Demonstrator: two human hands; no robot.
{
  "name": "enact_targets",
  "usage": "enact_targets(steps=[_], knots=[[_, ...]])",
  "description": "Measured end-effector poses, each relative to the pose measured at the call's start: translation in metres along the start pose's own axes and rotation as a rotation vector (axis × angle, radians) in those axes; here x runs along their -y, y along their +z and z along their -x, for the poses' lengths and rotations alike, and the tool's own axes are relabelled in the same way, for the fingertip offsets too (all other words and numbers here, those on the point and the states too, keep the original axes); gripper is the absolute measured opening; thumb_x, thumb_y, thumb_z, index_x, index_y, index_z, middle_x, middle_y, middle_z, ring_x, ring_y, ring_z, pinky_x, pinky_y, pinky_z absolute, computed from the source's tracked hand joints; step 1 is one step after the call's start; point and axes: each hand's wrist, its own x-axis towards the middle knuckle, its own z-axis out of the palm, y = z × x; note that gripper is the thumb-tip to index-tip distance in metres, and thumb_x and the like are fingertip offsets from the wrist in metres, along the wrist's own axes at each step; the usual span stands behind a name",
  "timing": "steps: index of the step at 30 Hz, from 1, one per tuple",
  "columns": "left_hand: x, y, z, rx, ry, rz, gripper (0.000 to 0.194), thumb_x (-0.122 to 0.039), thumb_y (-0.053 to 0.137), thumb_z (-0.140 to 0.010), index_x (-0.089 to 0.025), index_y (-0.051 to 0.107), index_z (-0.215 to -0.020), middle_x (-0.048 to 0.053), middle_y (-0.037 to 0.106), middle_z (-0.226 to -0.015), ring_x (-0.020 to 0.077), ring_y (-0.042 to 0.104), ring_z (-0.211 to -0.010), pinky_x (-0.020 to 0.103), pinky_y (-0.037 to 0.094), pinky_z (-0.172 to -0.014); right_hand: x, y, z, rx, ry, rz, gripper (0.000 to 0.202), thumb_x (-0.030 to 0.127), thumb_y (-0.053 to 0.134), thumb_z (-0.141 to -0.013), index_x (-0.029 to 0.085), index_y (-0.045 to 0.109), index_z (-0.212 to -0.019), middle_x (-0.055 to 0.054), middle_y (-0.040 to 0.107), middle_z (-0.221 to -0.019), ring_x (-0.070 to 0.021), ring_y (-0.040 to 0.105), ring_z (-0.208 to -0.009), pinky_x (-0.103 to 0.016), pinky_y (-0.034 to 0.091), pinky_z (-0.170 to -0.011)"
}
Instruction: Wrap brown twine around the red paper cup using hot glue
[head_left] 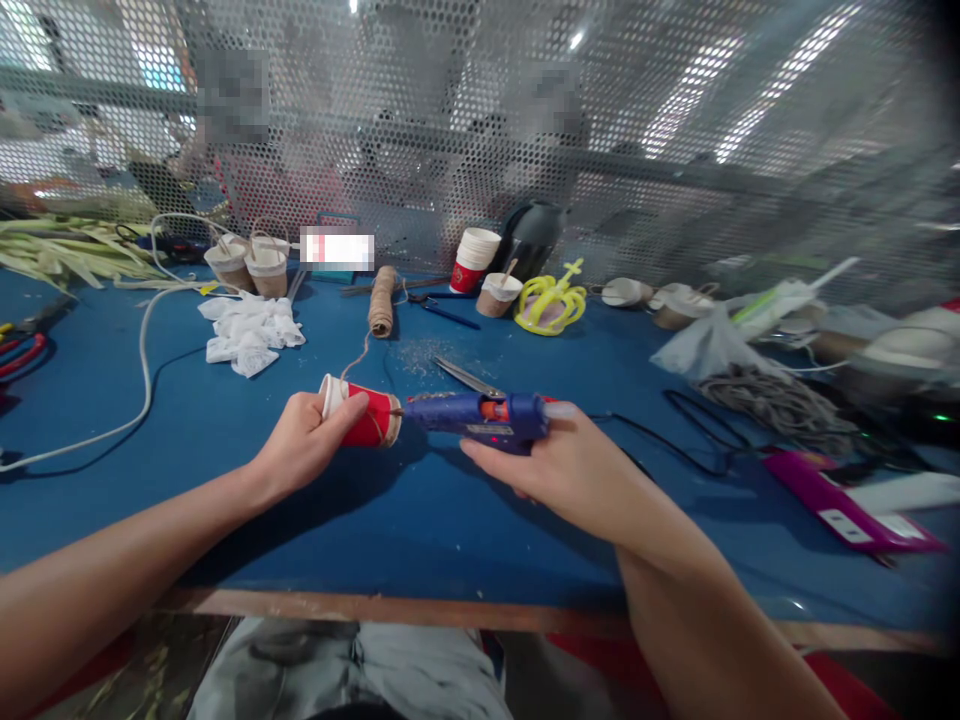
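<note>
My left hand (311, 435) is closed around a red paper cup (379, 418), which lies on its side in the air with its white rim to the left. Twine runs around the cup's base end and leads back to a spool of twine (383, 300) on the table. In my right hand (551, 460) is a blue glue gun (472, 412), its nozzle at or very near the cup's base; I cannot tell whether they touch. A clear glue stick sticks out of the gun's rear. Behind the gun lies a pair of scissors (465, 375), partly hidden.
On the blue table (450, 540) stand twine-wrapped cups (266, 268), stacked paper cups (474, 262) and a yellow looped object (550, 305). White crumpled cloth (253, 330) lies left, near a white cable (142, 360). Grey cord (780, 410) and a purple packet (847, 505) lie right. A perforated metal screen (420, 120) rises behind.
</note>
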Motion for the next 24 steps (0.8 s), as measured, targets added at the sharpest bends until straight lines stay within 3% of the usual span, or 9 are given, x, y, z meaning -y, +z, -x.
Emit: enact_targets(steps=[6, 14, 24], knots=[[0.002, -0.0012, 0.0024, 0.033, 0.043, -0.045, 0.039, -0.044, 0.048, -0.076, -0.015, 0.048, -0.05, -0.004, 0.037, -0.049, 0.0076, 0.027, -0.047, 0.021, 0.022, -0.043, 0.0012, -0.0001, -0.001, -0.039, 0.016, -0.039, 0.017, 0.022, 0.055, -0.07, 0.02, 0.052, -0.054, 0.004, 0.05, -0.043, -0.0125, 0.05, -0.049, -0.023, 0.038, -0.049], [0.0039, -0.0003, 0.0035, 0.038, 0.09, -0.112, 0.042, -0.044, 0.044, -0.077, -0.017, 0.037, -0.046, -0.005, 0.027, -0.048, 0.0074, 0.021, -0.047, 0.022, 0.017, -0.042, -0.0007, 0.0023, -0.0012, -0.055, 0.027, -0.078, 0.021, 0.025, 0.056, -0.07, 0.021, 0.048, -0.051, 0.006, 0.044, -0.036, -0.0122, 0.048, -0.044, -0.024, 0.037, -0.047], [0.005, -0.0025, 0.005, 0.063, 0.179, -0.149, 0.04, -0.038, 0.043, -0.08, -0.016, 0.044, -0.048, -0.004, 0.032, -0.049, 0.0077, 0.026, -0.047, 0.021, 0.022, -0.043, 0.001, 0.0013, -0.001, -0.005, 0.142, -0.157, 0.02, 0.025, 0.058, -0.072, 0.02, 0.049, -0.055, 0.008, 0.044, -0.034, -0.0094, 0.043, -0.034, -0.023, 0.035, -0.041]])
